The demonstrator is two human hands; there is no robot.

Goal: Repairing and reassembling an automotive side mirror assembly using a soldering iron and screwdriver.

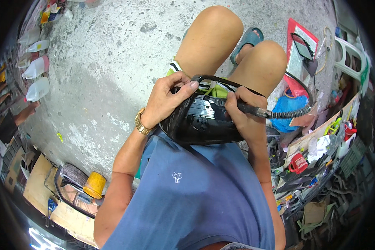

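Note:
Across my lap rests a glossy black plastic shell [208, 123] with an open rim, shaped like a car side-mirror housing. My left hand [167, 100] is closed on its left end, thumb over the rim. In my right hand [251, 116] is a dark rotary-tool handpiece [247, 109], gripped at the right side of the shell. From its back end a flexible shaft [285, 114] with a coiled metal sleeve runs right and curves away. The tool's tip is hidden by my fingers and the shell. Striped green-and-white cloth shows through the opening.
Plastic jugs [38, 88] line the left side of the concrete floor [104, 62]. A yellow bucket [94, 185] stands lower left. On the right are a blue plastic bag [286, 112], a red mug [298, 163], a white plastic chair [351, 58] and a cluttered bench.

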